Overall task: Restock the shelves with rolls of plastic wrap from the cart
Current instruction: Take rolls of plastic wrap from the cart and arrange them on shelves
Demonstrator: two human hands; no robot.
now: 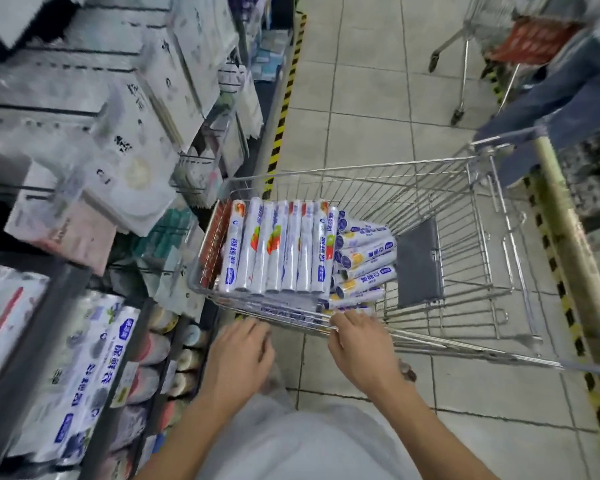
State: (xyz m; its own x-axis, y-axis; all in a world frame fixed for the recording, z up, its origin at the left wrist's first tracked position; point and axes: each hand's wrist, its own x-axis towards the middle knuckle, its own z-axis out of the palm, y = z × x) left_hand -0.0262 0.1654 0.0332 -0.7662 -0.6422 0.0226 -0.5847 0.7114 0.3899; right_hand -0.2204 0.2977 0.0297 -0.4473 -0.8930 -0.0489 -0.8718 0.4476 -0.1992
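Note:
A wire shopping cart [464,237] stands in the aisle with several white rolls of plastic wrap [277,247] stacked in its near left corner; shorter rolls [364,258] lie crosswise beside them. My left hand [238,355] hovers just outside the cart's near rim, fingers apart and holding nothing. My right hand [357,344] rests at the near rim with its fingertips at the wire, close to the lowest rolls; it grips no roll that I can see. The shelves [84,358] on the left hold packs of the same wrap.
Hanging packets [125,140] crowd the upper left racks. A grey flap [419,261] lies in the cart's middle. Another cart [492,46] and a person in blue [561,95] stand at the far right. Yellow-black tape [284,98] marks the tiled floor.

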